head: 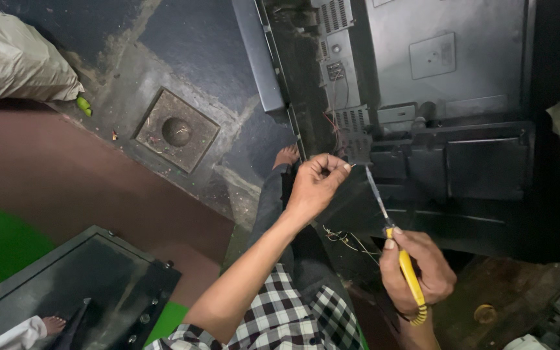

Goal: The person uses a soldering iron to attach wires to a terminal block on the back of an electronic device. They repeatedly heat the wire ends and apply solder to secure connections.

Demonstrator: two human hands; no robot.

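Yellow-handled screwdriver (402, 259) gripped in right hand (416, 269), tip aimed at the opened dark metal appliance back (422, 97). Left hand (315, 185) fingers (332, 170) pinched on something tiny, maybe a screw. Could've slipped, dropped among loose thin wires (348, 240).

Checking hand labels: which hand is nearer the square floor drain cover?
Left. The left hand is raised to the right of the drain cover; the right hand, gripping the yellow-handled screwdriver, sits farther right and lower.

One head-worn view looks steeply down, close over the fingers (332, 170), floor (183, 58) beyond them.
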